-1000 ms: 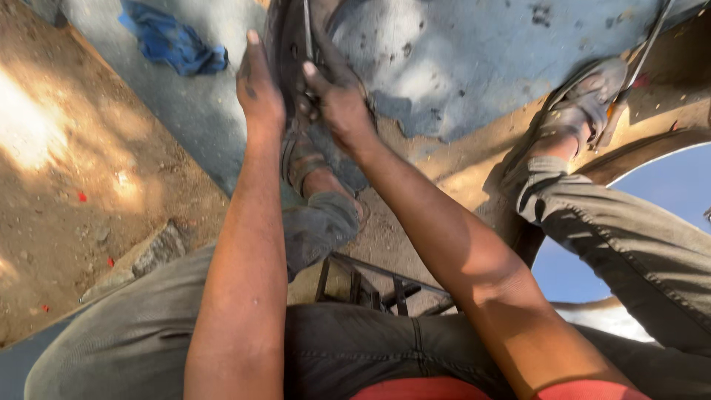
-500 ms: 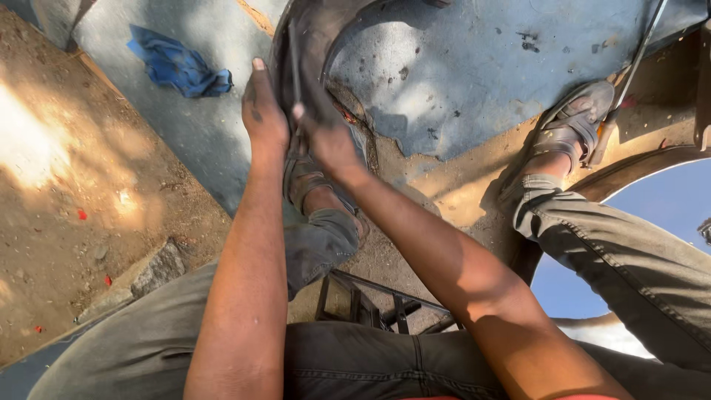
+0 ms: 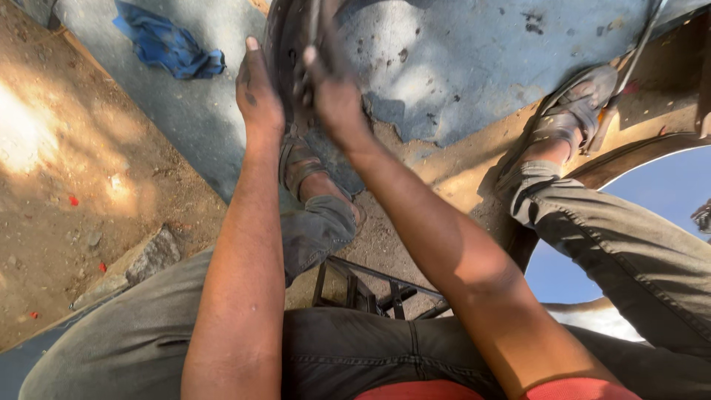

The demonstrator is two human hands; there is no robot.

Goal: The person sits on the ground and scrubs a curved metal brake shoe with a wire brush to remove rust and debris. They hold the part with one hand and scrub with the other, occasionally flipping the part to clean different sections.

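A dark, worn rubber tyre (image 3: 285, 44) stands on edge in front of me, over a grey concrete slab (image 3: 459, 59). My left hand (image 3: 257, 89) lies flat against the tyre's left side, fingers straight. My right hand (image 3: 333, 92) is closed around a thin metal lever (image 3: 315, 18) that sticks into the tyre's rim area. My left foot in a sandal (image 3: 300, 167) rests at the base of the tyre. Both forearms reach forward from my lap.
A blue rag (image 3: 167, 46) lies on the slab at the upper left. My right foot in a sandal (image 3: 574, 111) rests near a thin rod (image 3: 637, 44). A stone (image 3: 137, 263) sits on the dirt at left. A metal stool frame (image 3: 370, 289) shows under my legs.
Both hands have shifted slightly down and right along the tyre while the view tilted. My right hand keeps its hold on the lever; my left stays pressed on the tyre.
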